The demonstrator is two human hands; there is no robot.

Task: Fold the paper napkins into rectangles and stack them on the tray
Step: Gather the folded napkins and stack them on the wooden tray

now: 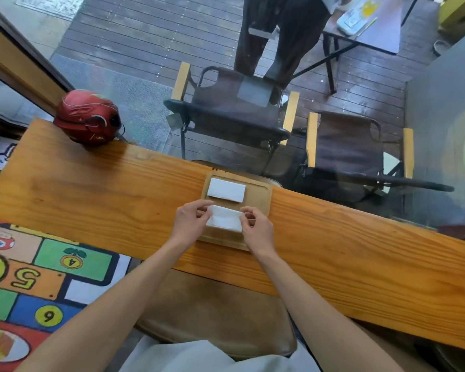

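Here a napkin is pinched at both ends by the left hand and right hand, fingers closed on it, over the tray. If released unevenly, the fold could spring open or be laid askew beside the stack.

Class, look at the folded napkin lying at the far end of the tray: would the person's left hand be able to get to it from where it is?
Probably yes: the folded napkin lies uncovered just beyond the left hand, though that hand grips another napkin.
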